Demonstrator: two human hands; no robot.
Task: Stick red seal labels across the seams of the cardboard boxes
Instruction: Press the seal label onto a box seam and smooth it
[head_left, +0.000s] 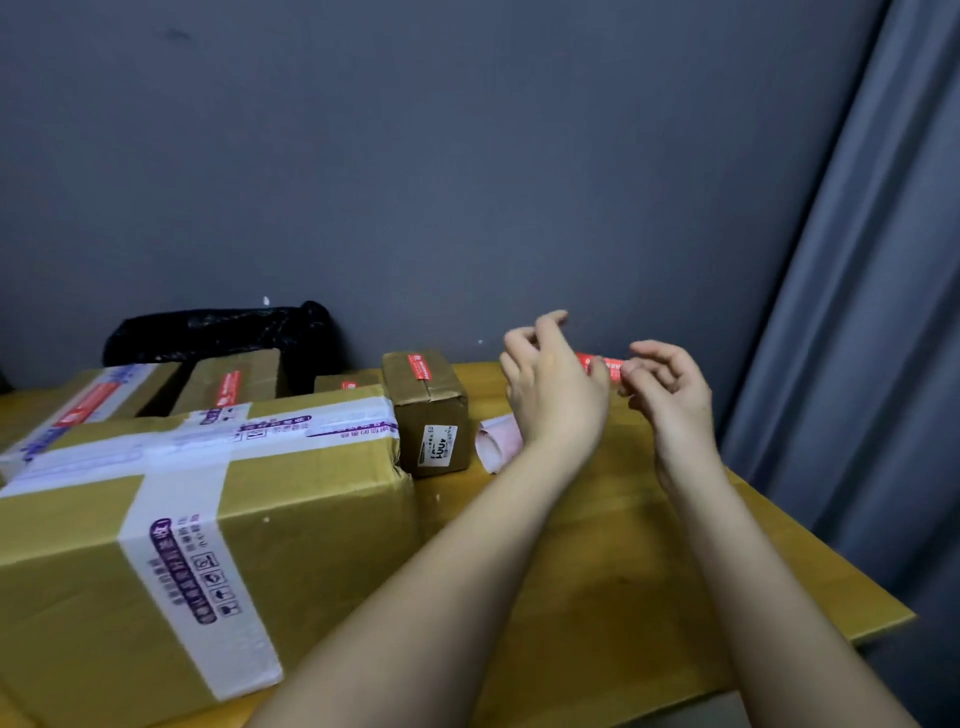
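Head view showed two bare hands held up over the far right part of the desk (649, 561). The left hand (558, 387) and the right hand (670, 389) each pinched one end of a red label (602, 364), with the other fingers loosely curled. The label was stretched flat between them, in the air, touching no box. I think they held it by the ends so the sticky side would not fold or catch on skin.

The big box (208, 519) lay at the near left of the desk. It was brown card with wide white tape crossing its top, and the tape had purple print. It had no red label that I could see, so it may be the one to seal now.

The small box (428, 405) stood just behind it, near the far edge. It was tall and blocky, and a red label already lay across its top seam. More flat boxes (156, 389) sat along the far left, also with red labels on top.

A pale sheet (496, 441) lay curled on the desk beside the small box, partly hidden by the left hand. It looked like backing paper. A shiny black bag (218, 332) was bunched against the gray wall (415, 156). A gray curtain (872, 312) hung in soft folds at the right.
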